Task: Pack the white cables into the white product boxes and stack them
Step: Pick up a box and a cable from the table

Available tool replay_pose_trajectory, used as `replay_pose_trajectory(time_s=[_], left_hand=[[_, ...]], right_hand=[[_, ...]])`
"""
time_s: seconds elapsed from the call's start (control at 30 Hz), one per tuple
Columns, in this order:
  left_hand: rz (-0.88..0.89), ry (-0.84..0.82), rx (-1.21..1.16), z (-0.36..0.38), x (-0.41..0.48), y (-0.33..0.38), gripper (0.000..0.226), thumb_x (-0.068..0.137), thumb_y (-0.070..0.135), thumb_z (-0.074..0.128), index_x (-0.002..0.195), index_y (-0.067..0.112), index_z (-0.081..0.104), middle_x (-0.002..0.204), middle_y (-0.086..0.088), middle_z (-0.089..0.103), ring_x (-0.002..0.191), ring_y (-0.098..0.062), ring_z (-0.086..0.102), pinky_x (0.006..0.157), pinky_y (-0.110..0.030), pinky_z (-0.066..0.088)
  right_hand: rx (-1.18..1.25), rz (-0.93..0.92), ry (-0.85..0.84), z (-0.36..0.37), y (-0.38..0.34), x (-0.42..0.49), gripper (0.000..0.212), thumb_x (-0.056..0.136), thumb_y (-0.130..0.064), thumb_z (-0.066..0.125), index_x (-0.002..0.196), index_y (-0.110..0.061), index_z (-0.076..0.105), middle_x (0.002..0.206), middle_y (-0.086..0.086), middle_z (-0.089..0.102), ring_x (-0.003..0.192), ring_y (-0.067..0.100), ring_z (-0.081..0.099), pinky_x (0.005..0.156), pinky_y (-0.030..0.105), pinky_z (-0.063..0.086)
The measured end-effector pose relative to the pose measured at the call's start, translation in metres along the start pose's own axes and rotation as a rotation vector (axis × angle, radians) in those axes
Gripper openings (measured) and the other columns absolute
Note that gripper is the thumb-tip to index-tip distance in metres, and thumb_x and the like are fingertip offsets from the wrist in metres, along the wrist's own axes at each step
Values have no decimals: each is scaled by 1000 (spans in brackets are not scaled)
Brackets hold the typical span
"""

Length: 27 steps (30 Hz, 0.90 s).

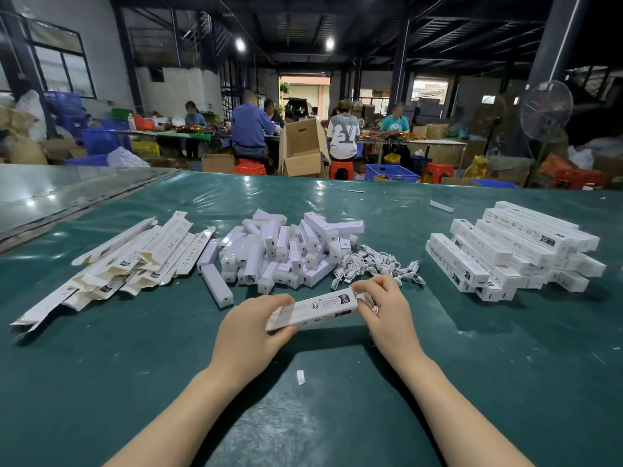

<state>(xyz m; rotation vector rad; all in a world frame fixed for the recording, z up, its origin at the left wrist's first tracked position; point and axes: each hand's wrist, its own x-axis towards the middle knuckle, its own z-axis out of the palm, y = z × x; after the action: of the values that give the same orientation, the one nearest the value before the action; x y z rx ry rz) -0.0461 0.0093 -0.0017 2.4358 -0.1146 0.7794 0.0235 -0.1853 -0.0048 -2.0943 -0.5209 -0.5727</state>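
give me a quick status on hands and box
Left hand and right hand both gripping one product box, right working its end. Cables behind. Nothing in the way.

Head view — forward, downward, near table [135, 365]

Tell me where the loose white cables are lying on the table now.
In the head view, the white cables lie right of centre, just beyond the right hand, between the heap of white blocks and the stacked boxes.
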Motion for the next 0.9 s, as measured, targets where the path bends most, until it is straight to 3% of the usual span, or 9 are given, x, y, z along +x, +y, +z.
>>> replay_pose_trajectory(time_s=[0.1,0.2,0.3,0.43,0.53,0.63,0.77,0.9], left_hand=[[-27,-19,-23,-1,1,-2,32,73,23,77,104,23,68,100,13,68,94,-12,61,82,-26,44],[-48,-28,-39,-2,0,-3,33,73,24,76,105,23,68,103,15,67,97,-9,60,84,-22,41],[-56,-29,-56,-1,0,-3,32,72,23,77,103,24,69,102,16,67,97,-8,60,83,-22,41],[-70,0,-60,0,0,-4,33,71,21,77,103,24,69,101,15,68,95,-9,59,80,-19,37],[-51,10,-61,0,0,-4,32,70,20,78,101,22,70,99,15,69,92,-9,60,74,-14,33],[-8,14,-50,-1,1,-2,31,69,19,80,99,21,71,96,14,69,88,-7,59,72,-5,31],[-8,22,-61,-2,1,-2,33,68,19,81,100,22,71,98,16,68,87,0,53,77,-12,34],[-31,19,-83,-1,1,-2,35,67,17,82,101,21,72,97,12,69,88,-5,58,80,-19,39]], right_hand=[[54,11,42,4,-3,-1,26,79,9,57,92,-11,67,87,0,48,71,3,47,68,4,35],[278,170,61,7,-3,-1,36,79,11,54,82,-23,62,77,-1,53,64,7,48,65,12,40],[621,351,-16,1,0,2,35,78,15,54,81,-18,64,67,1,58,57,8,53,59,14,43],[930,449,-112,-2,2,6,26,81,14,52,82,-9,65,66,-3,69,59,4,62,56,14,48],[865,459,-92,2,3,6,23,82,8,57,79,-12,67,68,-6,69,66,8,61,64,18,48],[858,461,-52,3,4,6,24,81,7,60,76,-16,66,67,-7,68,65,8,59,60,18,49],[886,464,-28,3,3,6,20,81,8,60,76,-11,63,67,0,64,50,3,54,46,12,42],[868,493,-4,3,5,5,17,82,5,61,73,-9,61,62,-2,65,58,12,52,53,15,43]])
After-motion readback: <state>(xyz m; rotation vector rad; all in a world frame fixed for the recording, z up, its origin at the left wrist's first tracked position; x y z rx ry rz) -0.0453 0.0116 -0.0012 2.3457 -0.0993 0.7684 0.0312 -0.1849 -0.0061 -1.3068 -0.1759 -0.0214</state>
